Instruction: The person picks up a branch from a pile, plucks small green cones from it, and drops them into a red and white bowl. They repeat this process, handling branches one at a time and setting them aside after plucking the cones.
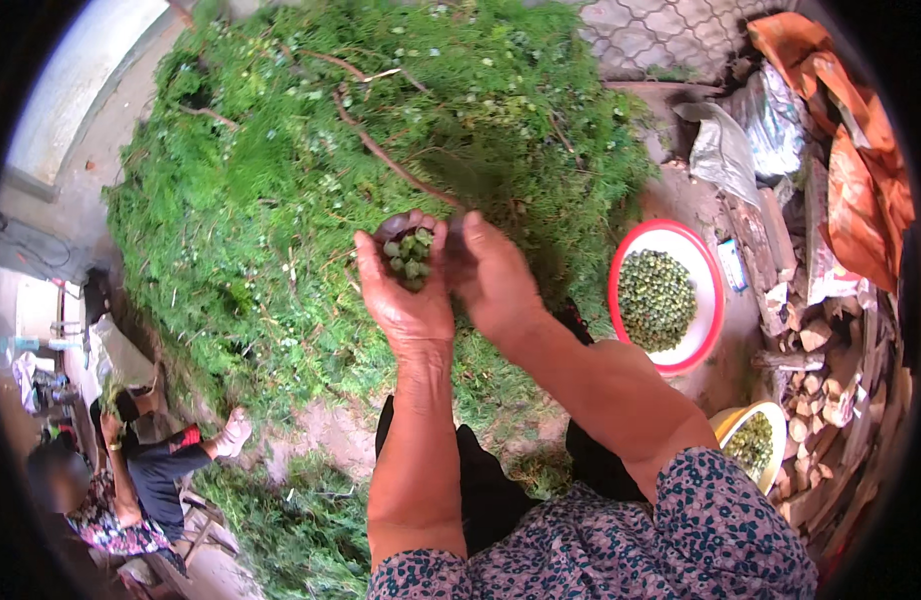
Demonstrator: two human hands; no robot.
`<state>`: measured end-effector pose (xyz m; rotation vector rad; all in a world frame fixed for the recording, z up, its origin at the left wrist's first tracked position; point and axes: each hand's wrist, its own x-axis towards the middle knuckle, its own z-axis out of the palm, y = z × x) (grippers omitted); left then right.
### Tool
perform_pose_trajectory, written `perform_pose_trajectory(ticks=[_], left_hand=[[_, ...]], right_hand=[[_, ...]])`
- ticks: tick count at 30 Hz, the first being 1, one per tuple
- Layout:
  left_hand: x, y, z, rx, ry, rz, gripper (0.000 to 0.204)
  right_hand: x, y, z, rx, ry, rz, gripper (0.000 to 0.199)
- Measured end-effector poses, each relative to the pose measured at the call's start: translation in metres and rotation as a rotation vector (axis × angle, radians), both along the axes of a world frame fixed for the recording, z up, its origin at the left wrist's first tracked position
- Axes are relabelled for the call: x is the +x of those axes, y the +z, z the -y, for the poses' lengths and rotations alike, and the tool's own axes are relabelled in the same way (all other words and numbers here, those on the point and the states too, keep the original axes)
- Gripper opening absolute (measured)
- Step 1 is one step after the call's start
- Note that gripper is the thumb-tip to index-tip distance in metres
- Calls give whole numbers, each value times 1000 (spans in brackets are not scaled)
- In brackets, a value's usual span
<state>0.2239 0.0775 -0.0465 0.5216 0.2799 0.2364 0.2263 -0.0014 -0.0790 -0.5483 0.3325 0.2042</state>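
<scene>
While the left hand [406, 290] lies cupped palm-up against the near edge of the green pile [311, 180], its grip is half open, the fingers curled just enough to cradle a small heap of green berries [411, 255] in the palm. Right beside it, touching at the fingertips, the right hand [496, 275] reaches into the pile; its fingers are bunched together at the foliage, but whether that grip has hold of a sprig or a berry cannot be told, since the fingertips are turned away. Both forearms come up from the lower edge, out of patterned blue sleeves [671, 540].

The pile is a big mound of feathery leafy branches, with thin brown stems [381, 150] running through it, and it fills the ground ahead of the hands. To the right of the pile, near the right forearm, sits a red-rimmed bowl [713, 300], its white inside well filled with the same green berries. Farther from the pile, below that bowl, a yellow bowl [776, 420] holds a smaller lot of them. Beyond both bowls, stacked firewood [816, 390] and orange cloth [861, 170] line the right side. Left of the pile, low down, another person [151, 470] sits on the ground with more cuttings [281, 520] nearby.
</scene>
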Motion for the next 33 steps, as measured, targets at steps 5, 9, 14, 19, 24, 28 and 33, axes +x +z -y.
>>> perform_pose_trajectory(ticks=[5, 9, 14, 19, 24, 28, 33], left_hand=[[-15, 0, 19, 612, -86, -46, 43], [-16, -12, 22, 803, -155, 214, 38], [-20, -9, 39, 1032, -265, 430, 40], [-22, -11, 38, 882, -210, 420, 36], [-10, -38, 60, 211, -337, 148, 23], [-12, -37, 71, -102, -391, 21, 21], [-16, -31, 56, -159, -476, 93, 24]], right_hand=[[-2, 0, -7, 267, 62, -3, 36], [-7, 4, -3, 300, -18, -126, 31], [-5, -22, 14, -1, 36, 47, 15], [-13, -8, 23, -415, -116, 38, 20], [-9, -29, 51, -539, -138, -209, 19], [-9, -47, 43, -486, -133, 222, 14], [-3, -47, 80, -180, -77, 198, 16]])
